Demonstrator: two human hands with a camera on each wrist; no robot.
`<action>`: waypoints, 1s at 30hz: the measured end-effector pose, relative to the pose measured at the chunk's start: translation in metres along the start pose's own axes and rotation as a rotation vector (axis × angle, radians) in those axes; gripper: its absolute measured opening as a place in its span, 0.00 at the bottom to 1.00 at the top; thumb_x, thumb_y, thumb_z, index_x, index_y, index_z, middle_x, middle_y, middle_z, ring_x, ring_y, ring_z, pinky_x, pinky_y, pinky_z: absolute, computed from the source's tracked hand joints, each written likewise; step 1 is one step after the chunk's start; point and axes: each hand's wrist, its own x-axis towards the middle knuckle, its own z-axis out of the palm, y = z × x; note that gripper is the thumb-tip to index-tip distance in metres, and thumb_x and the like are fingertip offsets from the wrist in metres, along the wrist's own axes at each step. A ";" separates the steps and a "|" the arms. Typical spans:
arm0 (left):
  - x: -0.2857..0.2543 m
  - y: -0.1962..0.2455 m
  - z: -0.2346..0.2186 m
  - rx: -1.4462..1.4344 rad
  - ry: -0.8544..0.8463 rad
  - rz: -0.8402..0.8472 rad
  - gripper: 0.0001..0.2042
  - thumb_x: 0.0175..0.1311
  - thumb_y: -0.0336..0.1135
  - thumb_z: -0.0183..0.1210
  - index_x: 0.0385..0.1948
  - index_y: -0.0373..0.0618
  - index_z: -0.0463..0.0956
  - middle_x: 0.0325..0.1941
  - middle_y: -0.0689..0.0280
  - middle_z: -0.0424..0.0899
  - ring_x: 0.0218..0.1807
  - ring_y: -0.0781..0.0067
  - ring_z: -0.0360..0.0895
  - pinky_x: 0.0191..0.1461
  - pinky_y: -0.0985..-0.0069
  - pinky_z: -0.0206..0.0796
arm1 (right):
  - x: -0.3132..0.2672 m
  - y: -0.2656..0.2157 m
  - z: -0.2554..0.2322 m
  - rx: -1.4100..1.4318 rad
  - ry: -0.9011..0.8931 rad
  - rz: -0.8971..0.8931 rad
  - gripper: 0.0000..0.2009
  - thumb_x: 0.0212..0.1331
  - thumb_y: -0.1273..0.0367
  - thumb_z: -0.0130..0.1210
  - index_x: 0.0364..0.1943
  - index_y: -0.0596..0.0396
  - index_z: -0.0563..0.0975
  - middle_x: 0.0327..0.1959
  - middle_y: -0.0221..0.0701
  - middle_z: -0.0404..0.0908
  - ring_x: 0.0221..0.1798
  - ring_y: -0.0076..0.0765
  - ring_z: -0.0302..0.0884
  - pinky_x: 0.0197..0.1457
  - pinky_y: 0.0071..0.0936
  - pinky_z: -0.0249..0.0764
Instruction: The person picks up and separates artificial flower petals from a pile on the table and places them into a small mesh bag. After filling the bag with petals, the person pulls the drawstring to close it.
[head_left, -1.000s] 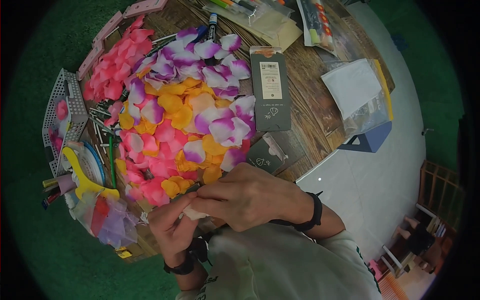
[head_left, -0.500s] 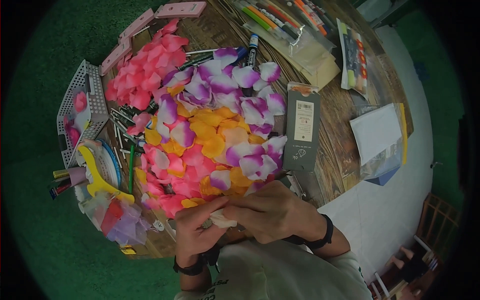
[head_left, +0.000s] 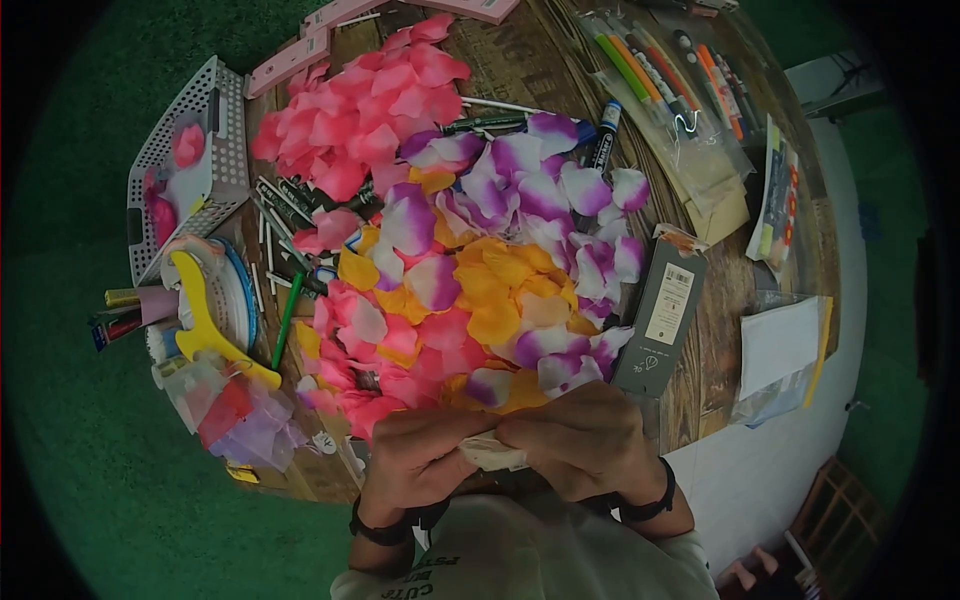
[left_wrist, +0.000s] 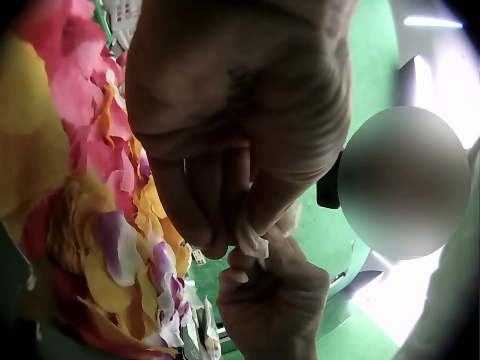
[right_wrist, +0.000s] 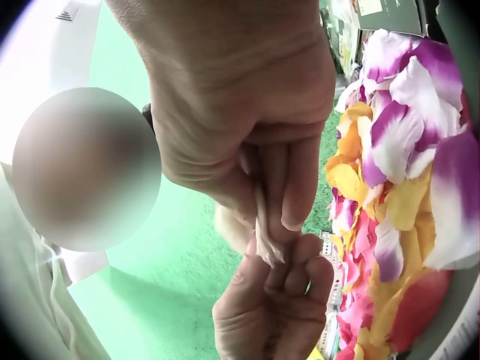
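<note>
Both hands meet at the table's near edge in the head view. The left hand (head_left: 420, 462) and the right hand (head_left: 582, 440) pinch a small crumpled whitish piece (head_left: 492, 452) between thumbs and fingers. In the left wrist view the whitish piece (left_wrist: 252, 241) pokes out below the left fingertips, against the right hand (left_wrist: 276, 304). The right wrist view shows a thin twisted end (right_wrist: 268, 244) between the right thumb and fingers, with the left hand (right_wrist: 274, 307) just below. Petals in pink (head_left: 360, 110), orange (head_left: 505, 285) and purple-white (head_left: 545, 190) lie beyond the hands.
A dark box (head_left: 662, 310) stands right of the petals, with bagged markers (head_left: 665, 85) and a clear packet (head_left: 780, 350) farther right. To the left are a perforated basket (head_left: 228, 140), a yellow curved object (head_left: 205, 325), a green pen (head_left: 287, 322) and folded sheer fabric (head_left: 255, 425).
The head view has shifted, so the table's contents appear farther right and lower. Both hands keep pinching the whitish piece, now held more level between them.
</note>
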 end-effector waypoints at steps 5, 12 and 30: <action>-0.004 -0.004 -0.005 0.014 0.002 -0.018 0.12 0.47 0.26 0.61 0.36 0.37 0.79 0.29 0.57 0.82 0.28 0.64 0.81 0.30 0.76 0.71 | 0.005 -0.005 0.001 -0.042 -0.049 0.019 0.13 0.35 0.78 0.59 0.32 0.58 0.79 0.24 0.34 0.80 0.18 0.35 0.76 0.20 0.25 0.70; -0.014 -0.010 -0.003 -0.087 0.002 0.105 0.14 0.45 0.25 0.61 0.38 0.40 0.79 0.25 0.60 0.80 0.22 0.63 0.77 0.25 0.75 0.67 | 0.000 -0.008 0.001 -0.061 -0.136 -0.007 0.10 0.38 0.75 0.61 0.30 0.59 0.79 0.22 0.34 0.79 0.17 0.35 0.74 0.19 0.25 0.68; -0.042 -0.004 -0.002 -0.035 0.124 0.178 0.09 0.54 0.32 0.60 0.38 0.45 0.78 0.20 0.64 0.76 0.18 0.67 0.74 0.22 0.75 0.64 | -0.005 -0.034 0.015 -0.245 -0.166 0.019 0.11 0.35 0.76 0.58 0.30 0.56 0.80 0.21 0.33 0.80 0.16 0.33 0.72 0.20 0.23 0.66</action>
